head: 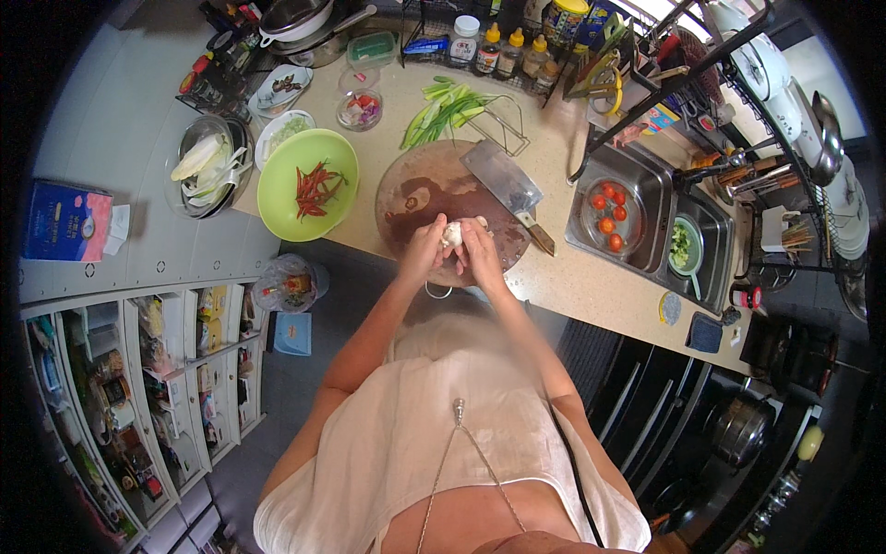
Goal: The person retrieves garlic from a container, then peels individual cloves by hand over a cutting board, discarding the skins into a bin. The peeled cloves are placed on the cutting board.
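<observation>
A garlic bulb [452, 235] is held between my left hand [423, 251] and my right hand [481, 253], over the near part of a round wooden cutting board [450, 173]. Smaller pale pieces, perhaps cloves, show by my right fingers. The board's surface has wet patches. A cleaver [504, 181] lies across its right side, the wooden handle pointing towards the near right. Green onions [443, 111] lie on the counter behind the board. Left of the board, a green bowl [277, 201] holds red chili peppers [317, 190].
At the right is a double sink [657, 228] with tomatoes [606, 225] in a bowl and a green strainer [700, 253]. Sauce bottles [511, 52] stand on a rear rack. Small dishes and a bowl of leafy vegetable [208, 166] stand at left; a lined bin [284, 266] is below.
</observation>
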A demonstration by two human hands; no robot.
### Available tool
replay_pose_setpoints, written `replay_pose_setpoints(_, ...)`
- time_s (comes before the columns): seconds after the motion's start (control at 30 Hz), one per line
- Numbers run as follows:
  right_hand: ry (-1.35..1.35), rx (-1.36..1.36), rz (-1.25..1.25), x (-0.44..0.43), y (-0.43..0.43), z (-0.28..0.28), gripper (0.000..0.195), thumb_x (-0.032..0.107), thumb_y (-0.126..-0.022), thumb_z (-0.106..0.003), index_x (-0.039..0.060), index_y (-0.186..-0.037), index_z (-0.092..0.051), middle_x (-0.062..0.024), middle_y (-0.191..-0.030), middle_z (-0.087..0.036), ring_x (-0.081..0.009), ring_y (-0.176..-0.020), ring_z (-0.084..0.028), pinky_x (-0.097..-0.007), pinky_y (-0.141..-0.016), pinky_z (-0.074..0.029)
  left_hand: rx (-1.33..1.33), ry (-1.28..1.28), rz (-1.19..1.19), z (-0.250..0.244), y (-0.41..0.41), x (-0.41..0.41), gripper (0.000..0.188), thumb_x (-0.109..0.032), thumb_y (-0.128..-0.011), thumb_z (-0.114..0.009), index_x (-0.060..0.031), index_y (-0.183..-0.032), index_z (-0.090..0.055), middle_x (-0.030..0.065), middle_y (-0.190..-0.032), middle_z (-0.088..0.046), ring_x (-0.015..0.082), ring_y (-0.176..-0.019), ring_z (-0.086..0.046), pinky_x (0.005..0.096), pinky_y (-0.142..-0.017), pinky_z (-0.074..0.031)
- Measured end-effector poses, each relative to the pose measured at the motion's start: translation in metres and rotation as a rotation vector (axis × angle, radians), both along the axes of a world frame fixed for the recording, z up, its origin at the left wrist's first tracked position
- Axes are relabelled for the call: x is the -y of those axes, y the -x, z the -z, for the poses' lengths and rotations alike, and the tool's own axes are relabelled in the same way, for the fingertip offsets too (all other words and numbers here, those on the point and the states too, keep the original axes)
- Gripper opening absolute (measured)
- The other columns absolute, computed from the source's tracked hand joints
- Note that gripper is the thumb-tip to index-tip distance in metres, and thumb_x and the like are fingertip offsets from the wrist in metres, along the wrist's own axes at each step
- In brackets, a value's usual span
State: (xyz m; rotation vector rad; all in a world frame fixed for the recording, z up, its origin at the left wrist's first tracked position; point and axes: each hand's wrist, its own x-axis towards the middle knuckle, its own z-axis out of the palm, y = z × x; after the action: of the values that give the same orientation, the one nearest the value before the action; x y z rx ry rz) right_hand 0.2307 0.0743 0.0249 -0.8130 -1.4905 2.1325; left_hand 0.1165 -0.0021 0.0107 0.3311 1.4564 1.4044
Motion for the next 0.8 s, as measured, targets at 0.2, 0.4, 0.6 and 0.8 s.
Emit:
replay_pose_setpoints(0.2,0.165,-0.072,-0.015,-0.002,0.001,0.007,0.026,0.028,-0.096,-0.049,0.0038,-0.103,-0.051,0.0005,-0.066,-0.051,-0.0058,-0.049,-0.044,-0.0204,-0.039,-0.039,-0.073,0.055,-0.059,0.001,-0.003,-0.003,0.049,-0.047,-0.095,-0.043,-0.0089,-0.067,-0.055,-0.0028,-0.052,-0.046,0.0055,-0.038,-0.038,0.0214,-0.035,-0.028)
replay_pose_setpoints(0.4,-0.008,0.045,-0.08,-0.009,0.0,0.002,0.023,0.02,-0.091,-0.057,0.0022,-0.104,-0.051,-0.0027,-0.07,-0.059,-0.0085,-0.053,-0.052,-0.0212,-0.04,-0.042,-0.147,0.047,-0.032,-0.001,0.0,0.0,0.041,-0.045,-0.094,-0.046,-0.006,-0.087,-0.057,0.001,-0.063,-0.054,0.0079,-0.049,-0.049,0.023,-0.041,-0.036)
replay_pose_setpoints(0.6,-0.079,-0.01,-0.1,-0.009,0.002,0.009,0.023,0.013,-0.089,-0.05,0.0002,-0.107,-0.048,-0.0035,-0.073,-0.057,-0.0106,-0.053,-0.053,-0.0236,-0.041,-0.043,-0.353,-0.043,0.066,-0.008,-0.004,0.002,0.024,-0.028,-0.095,-0.047,-0.0055,-0.101,-0.048,0.0075,-0.077,-0.059,0.0107,-0.064,-0.055,0.0277,-0.052,-0.043)
replay_pose_setpoints(0.8,0.014,-0.028,-0.115,-0.005,0.005,0.003,0.023,0.009,-0.086,-0.046,0.0003,-0.107,-0.046,-0.0051,-0.074,-0.054,-0.0098,-0.05,-0.048,-0.0231,-0.044,-0.043,-0.622,-0.113,-0.121,0.019,-0.01,-0.001,0.016,-0.022,-0.097,-0.044,-0.0056,-0.096,-0.047,0.0032,-0.073,-0.051,0.0091,-0.06,-0.048,0.0245,-0.052,-0.037)
